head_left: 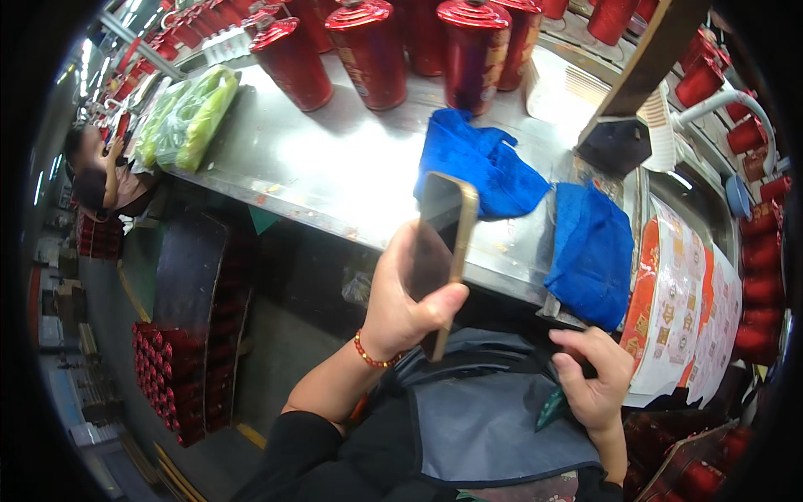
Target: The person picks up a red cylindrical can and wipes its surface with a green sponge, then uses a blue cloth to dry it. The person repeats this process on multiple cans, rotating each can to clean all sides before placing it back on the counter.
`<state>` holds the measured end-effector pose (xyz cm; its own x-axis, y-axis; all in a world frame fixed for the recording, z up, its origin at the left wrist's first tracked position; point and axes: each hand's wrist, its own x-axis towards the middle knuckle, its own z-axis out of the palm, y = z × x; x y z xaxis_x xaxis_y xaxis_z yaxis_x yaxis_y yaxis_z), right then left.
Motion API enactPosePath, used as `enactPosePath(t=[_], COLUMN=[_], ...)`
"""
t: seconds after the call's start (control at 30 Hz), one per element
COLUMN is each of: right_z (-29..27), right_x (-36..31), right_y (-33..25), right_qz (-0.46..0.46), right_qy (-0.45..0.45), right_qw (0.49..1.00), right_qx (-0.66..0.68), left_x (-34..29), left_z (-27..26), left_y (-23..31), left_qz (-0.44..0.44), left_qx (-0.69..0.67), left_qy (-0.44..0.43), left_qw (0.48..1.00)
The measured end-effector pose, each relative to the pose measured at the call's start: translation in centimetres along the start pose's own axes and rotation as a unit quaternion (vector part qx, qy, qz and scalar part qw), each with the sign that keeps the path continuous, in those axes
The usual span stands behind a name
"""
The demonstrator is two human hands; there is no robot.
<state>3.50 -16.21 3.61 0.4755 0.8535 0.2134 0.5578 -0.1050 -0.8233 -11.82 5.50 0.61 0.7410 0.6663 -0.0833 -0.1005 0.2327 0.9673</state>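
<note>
My left hand (410,301) grips a gold-edged smartphone (445,222), held upright and tilted over the near edge of the metal table. A beaded bracelet (373,351) circles that wrist. My right hand (595,376) is at the right in front of my body, its fingers loosely curled and thumb apart, with nothing visible in it. Close beside it, a dark green patterned item (549,407) lies against my grey apron (493,431); what it is I cannot tell. Beyond the phone, one blue cloth (477,163) is crumpled on the table; another blue cloth (590,255) drapes over the edge above my right hand.
Red lidded cups (368,58) line the back of the metal table (276,159). A green plastic-wrapped bundle (188,117) lies far left. Printed sheets (677,309) hang at the right, below a post (636,67). Stacked red cups (171,381) stand lower left; a person (109,176) is beyond.
</note>
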Motion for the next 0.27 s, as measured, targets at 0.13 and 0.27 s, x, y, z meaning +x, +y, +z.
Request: enactPosePath(t=[0.13,0.27], right_z=[1.2,1.5], right_x=[0.2,-0.5], right_y=[0.2,1.4], right_qz=[0.162,0.272], right_qy=[-0.111,-0.181], right_qw=[0.944,0.862], right_qx=[0.266,0.387], left_x=[-1.1,-1.7], left_z=[3.0,4.8], left_y=[-1.7,-3.3], left_qz=[0.018,0.021], left_qx=[0.043,0.048], left_qy=[-0.042,-0.119], left_qw=[0.998,0.992])
